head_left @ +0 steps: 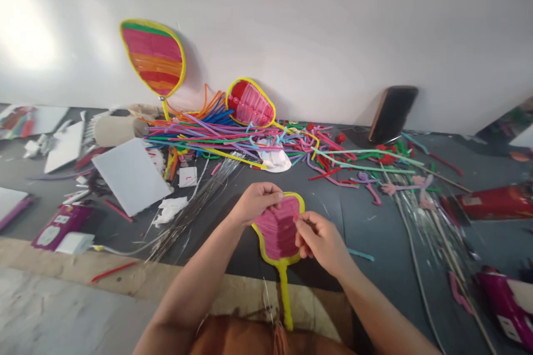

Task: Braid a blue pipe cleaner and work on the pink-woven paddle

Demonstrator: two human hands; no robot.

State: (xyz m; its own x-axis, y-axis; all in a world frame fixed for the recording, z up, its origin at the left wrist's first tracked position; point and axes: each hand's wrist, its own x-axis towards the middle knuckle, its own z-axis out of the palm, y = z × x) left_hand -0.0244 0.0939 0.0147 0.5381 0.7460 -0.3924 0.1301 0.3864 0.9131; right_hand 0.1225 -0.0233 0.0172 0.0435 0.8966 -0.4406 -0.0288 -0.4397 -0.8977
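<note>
A hand fan [280,233] with a pink face and a fuzzy yellow rim lies near the table's front edge. Its yellow handle points toward me, past that edge. Over the fan's upper left part, my left hand [259,203] is closed in a pinch; what sits between the fingertips is too small to make out. At the fan's right side, my right hand [320,239] pinches a small red piece [296,216] between thumb and fingers, above the pink face. The hands are a short way apart and cover parts of the fan's rim.
Behind the hands lies a heap of coloured pipe cleaners [216,136]. Two more fans, one striped [154,58] and one pink [251,102], lean at the wall. A phone [392,115] stands at right. Wires [195,205], white card [131,177] and a purple box [62,226] are left.
</note>
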